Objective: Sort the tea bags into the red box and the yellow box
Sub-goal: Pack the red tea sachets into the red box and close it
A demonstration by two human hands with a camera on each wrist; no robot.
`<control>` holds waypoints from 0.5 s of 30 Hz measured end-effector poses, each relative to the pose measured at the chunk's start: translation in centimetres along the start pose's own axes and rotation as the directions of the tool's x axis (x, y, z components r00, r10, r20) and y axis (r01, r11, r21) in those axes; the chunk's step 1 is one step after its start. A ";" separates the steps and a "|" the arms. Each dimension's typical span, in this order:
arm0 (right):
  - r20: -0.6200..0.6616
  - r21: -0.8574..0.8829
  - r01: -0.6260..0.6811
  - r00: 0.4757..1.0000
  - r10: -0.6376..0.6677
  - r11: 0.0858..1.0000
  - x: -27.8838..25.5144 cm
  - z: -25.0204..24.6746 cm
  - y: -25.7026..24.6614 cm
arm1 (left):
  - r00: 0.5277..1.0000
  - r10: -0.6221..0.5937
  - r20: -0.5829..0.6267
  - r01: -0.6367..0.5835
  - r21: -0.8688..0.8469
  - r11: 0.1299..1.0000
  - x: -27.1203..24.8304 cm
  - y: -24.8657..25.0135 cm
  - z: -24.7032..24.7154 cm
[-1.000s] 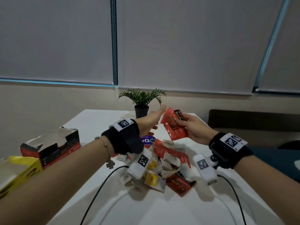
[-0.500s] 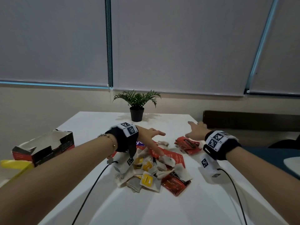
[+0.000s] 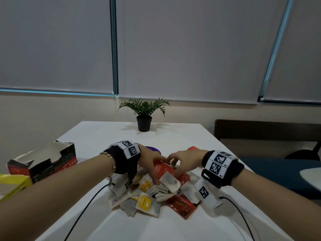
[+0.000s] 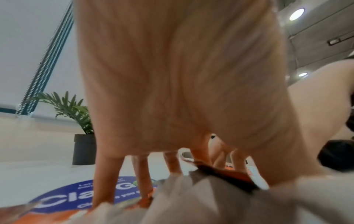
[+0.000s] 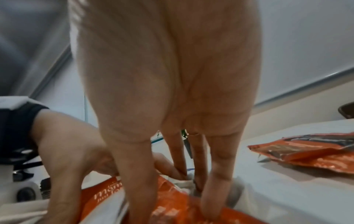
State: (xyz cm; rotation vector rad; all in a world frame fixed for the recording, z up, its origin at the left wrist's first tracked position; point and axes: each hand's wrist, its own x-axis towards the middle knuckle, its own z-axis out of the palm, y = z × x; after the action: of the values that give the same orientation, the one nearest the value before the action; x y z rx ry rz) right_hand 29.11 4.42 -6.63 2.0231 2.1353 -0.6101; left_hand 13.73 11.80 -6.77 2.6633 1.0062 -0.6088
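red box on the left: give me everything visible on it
The red box is a cardboard carton, red and black with small white print that is too small to read. Its top is torn open with ragged edges, showing a pale, bare inner lining; what it holds cannot be seen. It lies on the white table near the left edge, beyond the yellow box, with its open side up. Neither hand touches it; both are in the tea bag pile to its right.

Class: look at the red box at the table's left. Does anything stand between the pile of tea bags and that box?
Nothing visible does. Bare table lies between the tea bag pile and the red box; only the left forearm crosses above it.
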 end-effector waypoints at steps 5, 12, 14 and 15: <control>0.017 0.067 0.040 0.999 -0.041 0.997 -0.8 0.8 -0.1 | 0.999 0.040 -0.025 -0.042 -0.080 0.996 -2.2 -1.6 0.5; -0.091 0.053 0.038 0.995 -0.033 0.998 -2.6 0.9 -0.6 | 0.971 0.027 -0.238 -0.085 -0.236 0.968 -4.2 -3.5 0.2; -0.145 0.079 0.043 0.989 -0.031 0.996 -3.4 -0.1 -0.2 | 0.953 0.008 -0.303 -0.098 -0.280 0.955 -4.6 -4.1 -0.1; -0.167 0.104 0.049 0.986 -0.031 0.993 -3.7 -0.6 0.1 | 0.941 -0.001 -0.339 -0.105 -0.295 0.950 -4.8 -4.5 -0.2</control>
State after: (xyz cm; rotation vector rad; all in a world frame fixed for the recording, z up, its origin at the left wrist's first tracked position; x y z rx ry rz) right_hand 29.66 1.21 -4.72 2.1622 2.2867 -0.5952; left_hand 7.55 12.40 -4.70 2.5439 1.0107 0.0261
